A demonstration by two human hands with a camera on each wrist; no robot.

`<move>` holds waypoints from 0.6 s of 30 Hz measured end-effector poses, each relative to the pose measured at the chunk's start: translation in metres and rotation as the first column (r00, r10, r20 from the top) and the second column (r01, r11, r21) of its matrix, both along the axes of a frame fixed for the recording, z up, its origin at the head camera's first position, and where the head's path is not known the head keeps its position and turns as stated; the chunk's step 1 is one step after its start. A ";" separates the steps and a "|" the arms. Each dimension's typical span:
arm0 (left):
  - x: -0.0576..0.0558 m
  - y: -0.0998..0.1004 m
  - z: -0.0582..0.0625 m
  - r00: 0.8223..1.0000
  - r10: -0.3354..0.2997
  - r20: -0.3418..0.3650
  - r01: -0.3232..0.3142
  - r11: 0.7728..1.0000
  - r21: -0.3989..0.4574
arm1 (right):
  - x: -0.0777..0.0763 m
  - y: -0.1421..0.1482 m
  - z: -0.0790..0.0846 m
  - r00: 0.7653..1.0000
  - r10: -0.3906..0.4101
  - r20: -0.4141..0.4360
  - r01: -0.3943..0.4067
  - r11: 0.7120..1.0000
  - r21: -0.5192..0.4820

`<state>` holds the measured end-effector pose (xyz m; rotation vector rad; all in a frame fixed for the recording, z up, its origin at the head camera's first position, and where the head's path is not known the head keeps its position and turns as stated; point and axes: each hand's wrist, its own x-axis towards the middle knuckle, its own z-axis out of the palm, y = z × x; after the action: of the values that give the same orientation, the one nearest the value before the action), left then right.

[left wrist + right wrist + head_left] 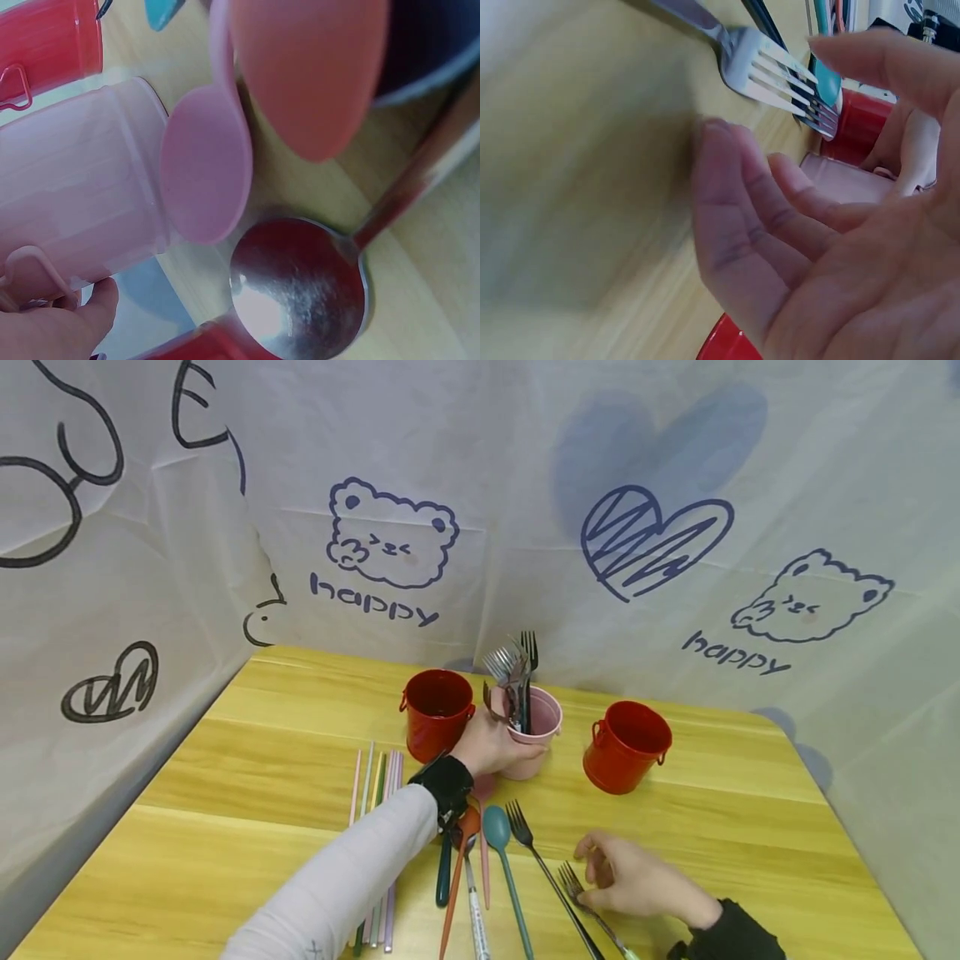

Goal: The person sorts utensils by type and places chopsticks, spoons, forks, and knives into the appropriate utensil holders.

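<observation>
My left hand (491,739) grips the side of a pink bucket (525,768), with the thumb on its near wall. Several forks (517,681) stand upright in that bucket, tines up. In the left wrist view, fingertips show beside the bucket's wire handle (30,259). On the table at front right lies a fork (576,887) with a light-coloured handle end. Right beside it hovers my right hand (633,877), fingers loosely bent, holding nothing. The right wrist view shows the fork's head (742,64) between thumb and fingers, apart from them.
Red buckets stand left (437,735) and right (618,764) of the pink one. A longer dark fork (536,852), a teal spoon (497,831), an orange spoon (468,822), a pink spoon (206,161) and a metal spoon (296,285) lie in front. Thin coloured sticks (387,802) lie leftward.
</observation>
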<state>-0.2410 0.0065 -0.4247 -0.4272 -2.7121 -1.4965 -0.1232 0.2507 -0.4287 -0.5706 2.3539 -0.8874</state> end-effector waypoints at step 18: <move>0.000 -0.002 -0.001 1.000 0.000 -0.017 0.000 1.000 -0.015 | 0.027 0.003 -0.006 0.998 -0.053 0.037 0.052 0.998 0.026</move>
<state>-0.2414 0.0043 -0.4262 -0.4379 -2.7120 -1.4662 -0.0958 0.2539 -0.4345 -0.4797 2.3520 -0.8833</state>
